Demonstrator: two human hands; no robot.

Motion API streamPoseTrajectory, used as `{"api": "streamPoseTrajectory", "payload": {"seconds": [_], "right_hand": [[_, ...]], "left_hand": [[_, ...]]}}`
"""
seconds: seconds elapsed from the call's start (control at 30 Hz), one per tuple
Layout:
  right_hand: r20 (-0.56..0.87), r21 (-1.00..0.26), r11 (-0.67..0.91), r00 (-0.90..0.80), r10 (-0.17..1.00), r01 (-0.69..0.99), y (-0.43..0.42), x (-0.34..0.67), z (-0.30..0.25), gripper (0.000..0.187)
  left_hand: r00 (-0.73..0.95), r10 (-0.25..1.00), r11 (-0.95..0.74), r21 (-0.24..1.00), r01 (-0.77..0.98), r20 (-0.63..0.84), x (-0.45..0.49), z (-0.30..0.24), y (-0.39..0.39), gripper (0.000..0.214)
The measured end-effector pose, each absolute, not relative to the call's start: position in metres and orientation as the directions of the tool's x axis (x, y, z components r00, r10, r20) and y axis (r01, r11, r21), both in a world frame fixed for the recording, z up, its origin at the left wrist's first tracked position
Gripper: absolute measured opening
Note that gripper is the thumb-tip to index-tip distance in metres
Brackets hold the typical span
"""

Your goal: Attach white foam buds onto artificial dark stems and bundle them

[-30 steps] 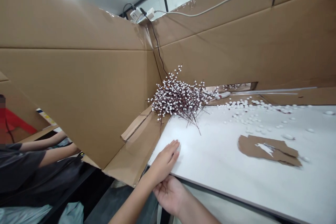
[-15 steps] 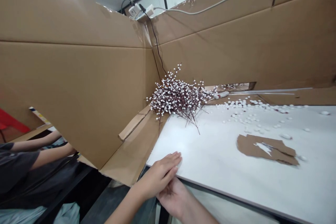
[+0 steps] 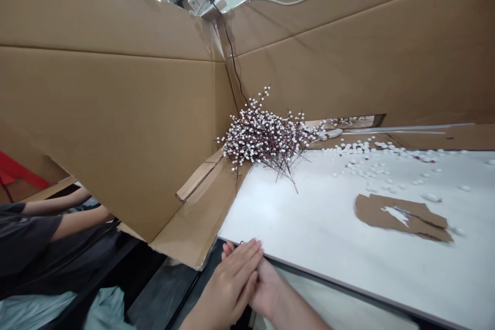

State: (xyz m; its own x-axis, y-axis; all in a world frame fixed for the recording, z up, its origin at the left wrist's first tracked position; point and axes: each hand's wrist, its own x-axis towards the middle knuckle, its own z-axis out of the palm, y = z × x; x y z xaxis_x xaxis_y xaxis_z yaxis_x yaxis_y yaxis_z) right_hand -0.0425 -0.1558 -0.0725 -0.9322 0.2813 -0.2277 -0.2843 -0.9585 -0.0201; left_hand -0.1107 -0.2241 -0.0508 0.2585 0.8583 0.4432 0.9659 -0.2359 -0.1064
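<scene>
Left hand (image 3: 235, 279) retracted atop right hand (image 3: 266, 283), bare stems (image 3: 285, 164) pointing nearward

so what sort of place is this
Probably a small craft workshop. White-berried stems are heaped at the corner of a white tabletop strewn with loose white balls, cardboard panels screen it off, and another person's arms show past one panel.
</scene>
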Motion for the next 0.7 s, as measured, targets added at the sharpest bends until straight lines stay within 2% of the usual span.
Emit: {"api": "streamPoseTrajectory", "payload": {"seconds": [0.17, 0.37, 0.57, 0.7], "right_hand": [[-0.299, -0.006, -0.966, -0.921, 0.250, -0.260, -0.155, -0.041, -0.064, 0.017], [-0.343, 0.013, -0.969, -0.911, 0.229, -0.248, -0.155, -0.040, -0.061, 0.017], [-0.381, 0.036, -0.968, -0.899, 0.216, -0.248, -0.156, -0.043, -0.072, 0.014], [-0.361, -0.017, -0.955, -0.889, 0.282, -0.296, -0.159, -0.040, -0.083, 0.009]], "left_hand": [[0.302, 0.804, -0.236, -0.192, 0.953, 0.512, -0.109, -0.059, -0.228, 0.044], [0.348, 0.739, -0.259, -0.234, 0.937, 0.577, -0.110, -0.068, -0.233, 0.043], [0.348, 0.670, -0.276, -0.215, 0.937, 0.655, -0.112, -0.074, -0.238, 0.037], [0.292, 0.684, -0.268, -0.143, 0.953, 0.668, -0.111, -0.081, -0.242, 0.037]]}}
